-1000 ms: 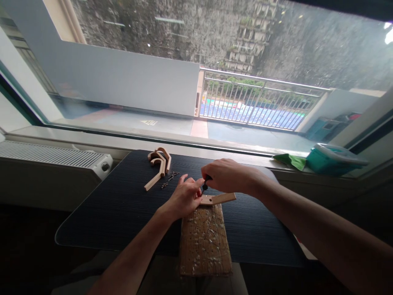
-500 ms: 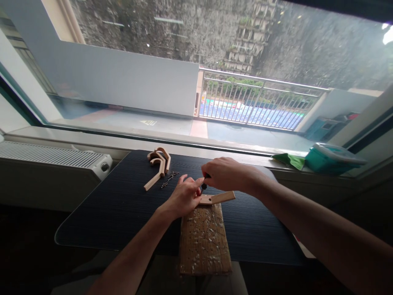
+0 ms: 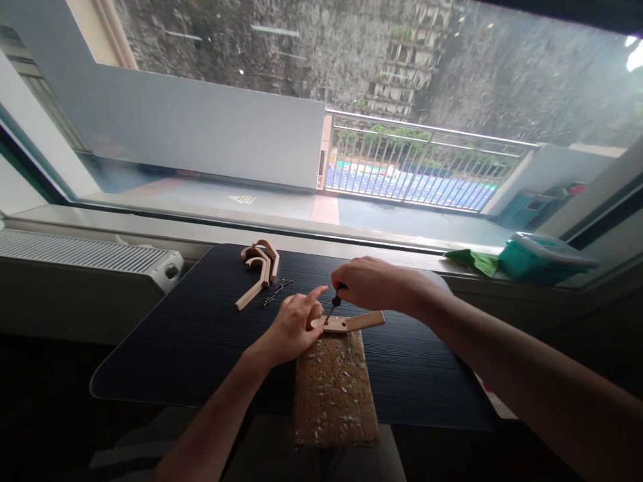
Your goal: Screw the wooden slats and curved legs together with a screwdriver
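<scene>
My right hand (image 3: pixel 369 284) is wrapped round the dark handle of a screwdriver (image 3: pixel 335 301), which leans over a bent wooden hook (image 3: pixel 364 323). The shaft reaches down to the left of two dark holes in the wood; whether a screw sits there is too small to tell. At the hook's left end my left hand (image 3: pixel 290 327) grips it between thumb and fingers, the index finger raised. Beneath the hook lies a brown, pitted block (image 3: pixel 335 391) wrapped in clear tape, jutting past the table's near edge.
Several curved wooden hooks (image 3: pixel 264 268) lie at the back left of the dark table (image 3: pixel 191 348), with loose screws (image 3: pixel 276 293) beside them. A teal box (image 3: pixel 540 261) and a green cloth (image 3: pixel 472 262) rest on the windowsill. A radiator (image 3: pixel 90 258) stands left.
My left hand has drawn back to the left and its index finger has lifted off the screwdriver, uncovering the shaft and the hole. My right hand stays nearly in place.
</scene>
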`<state>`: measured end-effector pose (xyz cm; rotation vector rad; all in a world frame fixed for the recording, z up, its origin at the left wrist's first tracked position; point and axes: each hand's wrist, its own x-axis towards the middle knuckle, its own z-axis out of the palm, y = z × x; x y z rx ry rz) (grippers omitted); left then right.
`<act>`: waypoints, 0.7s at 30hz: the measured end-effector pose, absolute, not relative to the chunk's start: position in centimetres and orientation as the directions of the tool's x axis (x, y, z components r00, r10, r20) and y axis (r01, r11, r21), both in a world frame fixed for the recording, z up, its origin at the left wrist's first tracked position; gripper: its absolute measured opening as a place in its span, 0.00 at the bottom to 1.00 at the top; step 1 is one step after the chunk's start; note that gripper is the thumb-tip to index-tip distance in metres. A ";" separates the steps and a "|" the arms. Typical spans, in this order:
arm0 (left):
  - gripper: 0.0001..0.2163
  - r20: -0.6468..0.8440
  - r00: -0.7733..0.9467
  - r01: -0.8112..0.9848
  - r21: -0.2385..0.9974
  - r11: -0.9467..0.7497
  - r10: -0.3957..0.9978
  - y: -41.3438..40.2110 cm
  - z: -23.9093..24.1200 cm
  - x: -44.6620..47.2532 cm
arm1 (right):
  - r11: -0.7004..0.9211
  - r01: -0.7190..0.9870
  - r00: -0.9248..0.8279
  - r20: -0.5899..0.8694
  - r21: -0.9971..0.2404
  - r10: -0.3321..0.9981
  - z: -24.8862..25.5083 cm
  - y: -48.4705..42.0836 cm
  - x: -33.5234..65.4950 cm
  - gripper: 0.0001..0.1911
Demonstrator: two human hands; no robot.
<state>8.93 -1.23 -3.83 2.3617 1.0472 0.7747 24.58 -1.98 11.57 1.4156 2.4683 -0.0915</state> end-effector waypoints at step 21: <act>0.23 0.348 0.517 0.559 0.553 -0.617 0.782 -1.6 -4.9 8.9 | 0.503 0.847 -0.430 -0.335 0.172 0.838 11.4 -2.1 23.5 0.14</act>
